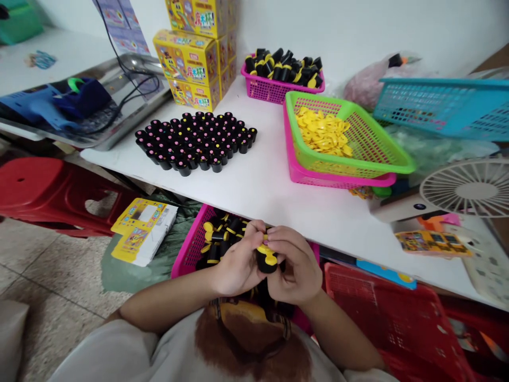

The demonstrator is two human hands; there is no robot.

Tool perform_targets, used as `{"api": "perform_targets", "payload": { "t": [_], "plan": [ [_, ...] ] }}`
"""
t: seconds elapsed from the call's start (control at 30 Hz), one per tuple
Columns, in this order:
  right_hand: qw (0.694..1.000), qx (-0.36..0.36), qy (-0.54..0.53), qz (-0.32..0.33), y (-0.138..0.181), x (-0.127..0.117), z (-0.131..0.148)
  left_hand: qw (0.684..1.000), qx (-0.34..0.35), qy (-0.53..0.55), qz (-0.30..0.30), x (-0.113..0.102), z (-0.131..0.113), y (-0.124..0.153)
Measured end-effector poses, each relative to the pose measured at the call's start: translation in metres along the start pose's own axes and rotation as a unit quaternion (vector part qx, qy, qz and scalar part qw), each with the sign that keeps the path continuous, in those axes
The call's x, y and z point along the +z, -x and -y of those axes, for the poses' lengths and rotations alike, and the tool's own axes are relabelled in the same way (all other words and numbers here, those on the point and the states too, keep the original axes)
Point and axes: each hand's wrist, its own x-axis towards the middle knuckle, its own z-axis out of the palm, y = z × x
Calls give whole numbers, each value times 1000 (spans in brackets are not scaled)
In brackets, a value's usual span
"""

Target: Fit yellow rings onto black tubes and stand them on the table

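Note:
Both hands meet in front of my chest around one small black cup with a yellow plastic piece (267, 258) on it. My left hand (238, 265) grips it from the left, fingers closed. From the other side my right hand (296, 260) pinches its upper part, and the fingertips hide some of the yellow piece. Just below, a pink basket (183, 254) on my lap holds more black cups with yellow parts (217, 245). Ahead on the table stand many black cups (194, 138) in close rows, with pink or yellow dots on top.
A green basket (382, 154) of yellow plastic pieces (324, 132) sits in a pink one. Behind is another pink basket (266, 91) of black-and-yellow cups. Yellow boxes (189, 58) are stacked beside a metal tray (115, 130) with a blue glue gun (47, 106). A fan (469, 188) stands right.

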Motion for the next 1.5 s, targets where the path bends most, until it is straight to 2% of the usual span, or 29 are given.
{"api": "perform_targets", "payload": {
  "t": [0.07, 0.1, 0.13, 0.17, 0.2, 0.27, 0.33, 0.4, 0.47, 0.5, 0.63, 0.73, 0.77, 0.83, 0.9, 1.0, 1.07, 1.1, 1.13, 1.17, 1.2, 1.23, 1.27, 1.3, 1.33, 1.4, 1.5],
  "plan": [
    [999, 29, -27, 35, -2, -7, 1, 999, 23, -36, 30, -5, 2, 1],
    [996, 48, -55, 56, -4, -11, 2, 993, 56, -84, 55, -8, 2, 2],
    [991, 63, -91, 71, -6, -15, 2, 979, 111, -149, 83, -13, 2, 3],
    [986, 74, -131, 76, -7, -19, 2, 951, 182, -226, 107, -17, 1, 3],
    [979, 86, -169, 69, -7, -22, 1, 908, 258, -307, 124, -22, -2, 3],
    [962, 134, -236, 36, -7, -23, 0, 794, 376, -457, 138, -31, -8, 2],
    [925, 237, -294, 34, -5, -20, -1, 698, 404, -578, 124, -40, -14, 2],
    [867, 342, -351, 91, -4, -15, -2, 639, 393, -653, 106, -49, -19, 2],
    [813, 393, -398, 161, -5, -10, -3, 621, 398, -668, 93, -56, -20, 3],
    [798, 401, -413, 179, -5, -8, -3, 621, 409, -663, 93, -59, -19, 4],
    [787, 406, -428, 178, -6, 1, -4, 599, 424, -674, 83, -59, -22, 9],
    [786, 416, -398, 225, -5, 0, -10, 578, 330, -742, 82, -53, -36, 16],
    [798, 408, -374, 240, -6, -4, -13, 576, 283, -762, 88, -51, -43, 19],
    [844, 356, -311, 255, -14, -17, -20, 568, 211, -788, 108, -50, -58, 26],
    [896, 285, -242, 238, -31, -37, -27, 557, 179, -800, 135, -51, -73, 30],
    [960, 212, -99, 155, -76, -72, -43, 519, 165, -826, 144, -52, -92, 22],
    [978, 182, 65, 83, -114, -92, -63, 471, 161, -863, 83, -49, -106, -1],
    [971, 172, 155, 60, -133, -99, -77, 443, 160, -882, 31, -47, -113, -18],
    [951, 189, 232, 77, -151, -104, -92, 417, 166, -893, -34, -44, -120, -37],
    [921, 211, 303, 125, -167, -108, -108, 397, 164, -897, -104, -42, -127, -59],
    [875, 234, 366, 215, -181, -109, -125, 383, 159, -895, -164, -40, -134, -80],
    [825, 253, 404, 303, -191, -108, -140, 371, 150, -892, -208, -39, -140, -102],
    [796, 260, 413, 359, -199, -106, -153, 361, 135, -891, -240, -39, -145, -121],
    [771, 263, 414, 407, -203, -103, -164, 352, 119, -891, -259, -39, -148, -138],
    [759, 261, 407, 435, -206, -99, -173, 346, 108, -893, -267, -40, -151, -152],
    [748, 255, 397, 467, -207, -90, -183, 339, 97, -896, -270, -44, -152, -172],
    [722, 257, 401, 501, -207, -82, -189, 340, 89, -894, -279, -48, -151, -184]
  ]
}}
